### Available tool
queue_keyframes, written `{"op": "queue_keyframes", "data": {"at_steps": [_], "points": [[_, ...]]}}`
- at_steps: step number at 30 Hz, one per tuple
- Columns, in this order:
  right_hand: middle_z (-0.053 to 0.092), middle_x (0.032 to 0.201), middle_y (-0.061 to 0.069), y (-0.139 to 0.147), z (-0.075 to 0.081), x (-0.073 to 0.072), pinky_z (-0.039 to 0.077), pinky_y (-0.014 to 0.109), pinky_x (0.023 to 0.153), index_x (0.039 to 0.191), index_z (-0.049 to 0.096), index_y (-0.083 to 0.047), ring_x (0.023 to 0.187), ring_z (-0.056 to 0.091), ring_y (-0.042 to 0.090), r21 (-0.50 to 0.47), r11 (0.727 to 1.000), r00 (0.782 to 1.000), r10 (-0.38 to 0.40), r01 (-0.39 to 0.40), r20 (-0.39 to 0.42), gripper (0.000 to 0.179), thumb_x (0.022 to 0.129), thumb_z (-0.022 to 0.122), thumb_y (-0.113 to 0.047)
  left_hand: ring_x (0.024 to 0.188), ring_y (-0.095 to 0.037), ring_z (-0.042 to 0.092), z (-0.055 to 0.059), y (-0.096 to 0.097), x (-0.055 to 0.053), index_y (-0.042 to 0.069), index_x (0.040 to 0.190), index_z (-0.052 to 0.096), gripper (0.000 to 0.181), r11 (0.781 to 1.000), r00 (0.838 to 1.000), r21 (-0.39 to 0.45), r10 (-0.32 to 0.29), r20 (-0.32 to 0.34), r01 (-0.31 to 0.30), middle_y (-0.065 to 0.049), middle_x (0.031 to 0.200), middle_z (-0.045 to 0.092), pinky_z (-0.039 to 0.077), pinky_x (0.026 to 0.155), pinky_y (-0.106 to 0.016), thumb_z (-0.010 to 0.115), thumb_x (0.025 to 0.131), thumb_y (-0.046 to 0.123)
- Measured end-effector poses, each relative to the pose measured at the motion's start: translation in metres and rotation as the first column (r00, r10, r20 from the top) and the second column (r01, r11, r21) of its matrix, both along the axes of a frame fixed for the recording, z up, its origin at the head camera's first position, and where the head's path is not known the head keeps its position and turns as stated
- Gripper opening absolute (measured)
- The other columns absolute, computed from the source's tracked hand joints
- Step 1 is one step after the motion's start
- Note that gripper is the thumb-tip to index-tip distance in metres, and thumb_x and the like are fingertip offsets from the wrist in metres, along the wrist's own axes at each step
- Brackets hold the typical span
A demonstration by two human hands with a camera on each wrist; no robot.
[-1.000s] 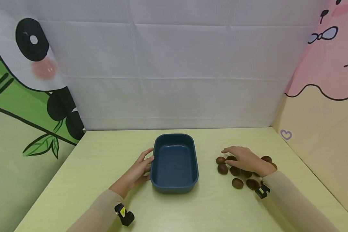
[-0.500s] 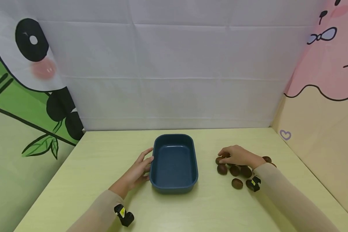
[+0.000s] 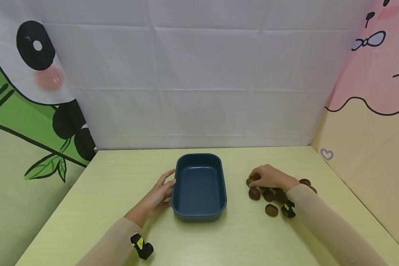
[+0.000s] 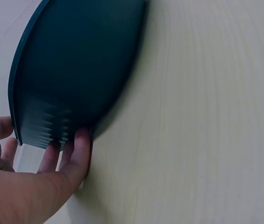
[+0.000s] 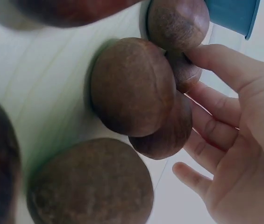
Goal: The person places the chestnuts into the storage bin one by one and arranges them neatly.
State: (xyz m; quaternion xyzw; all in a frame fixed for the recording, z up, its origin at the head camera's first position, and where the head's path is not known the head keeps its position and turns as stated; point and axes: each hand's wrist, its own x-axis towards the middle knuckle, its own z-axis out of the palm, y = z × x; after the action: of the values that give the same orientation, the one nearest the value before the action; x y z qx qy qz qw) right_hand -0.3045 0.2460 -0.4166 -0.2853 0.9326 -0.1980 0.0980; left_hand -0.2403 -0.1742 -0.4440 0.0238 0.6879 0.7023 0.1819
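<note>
A dark blue rectangular tub (image 3: pixel 199 192) stands on the table with nothing inside. My left hand (image 3: pixel 156 197) rests against its left wall; in the left wrist view the fingertips (image 4: pixel 81 137) touch the outside with relaxed fingers. To the right lies a group of brown chestnuts (image 3: pixel 271 210). Over the group's far left part, my right hand (image 3: pixel 269 176) reaches down with thumb and fingers around one chestnut (image 5: pixel 184 72), which it pinches. Other chestnuts (image 5: pixel 134 86) lie close to the fingers, and the hand and sleeve hide part of the group.
The pale yellow table (image 3: pixel 119 177) meets a white cloth wall (image 3: pixel 203 81) at the back. Printed cartoon panels stand at the left and right sides. Table surface lies between the tub and the chestnuts.
My right hand has moved left and down over the chestnuts, and its fingers have closed in on one. The left hand and tub have stayed in place.
</note>
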Motion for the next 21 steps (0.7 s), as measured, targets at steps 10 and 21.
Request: {"op": "queue_keyframes", "data": {"at_steps": [10,21], "points": [[0.071,0.099,-0.001,-0.018,0.016,-0.005,0.052,0.037,0.082,0.113,0.073,-0.004,0.089,0.065,0.015,-0.082,0.997,0.999,0.005,-0.008,-0.043,0.028,0.091,0.074,-0.021,0.123,-0.033,0.058,-0.001,0.000,0.000,0.033,0.158,0.021,0.056,1.000,1.000,0.012,0.006,-0.001,-0.006,-0.023,0.151,0.041,0.051,0.083,-0.043,0.046,0.108,0.037],[0.071,0.108,-0.002,-0.075,0.063,0.000,0.054,0.031,0.078,0.116,0.074,-0.010,0.089,0.068,0.016,-0.186,0.971,0.984,0.131,-0.151,-0.120,0.025,0.092,0.073,-0.019,0.127,-0.037,0.053,0.000,0.001,0.001,0.031,0.158,0.020,0.057,1.000,1.000,0.029,0.009,-0.009,-0.009,-0.024,0.153,0.038,0.051,0.086,-0.047,0.046,0.108,0.037]]}}
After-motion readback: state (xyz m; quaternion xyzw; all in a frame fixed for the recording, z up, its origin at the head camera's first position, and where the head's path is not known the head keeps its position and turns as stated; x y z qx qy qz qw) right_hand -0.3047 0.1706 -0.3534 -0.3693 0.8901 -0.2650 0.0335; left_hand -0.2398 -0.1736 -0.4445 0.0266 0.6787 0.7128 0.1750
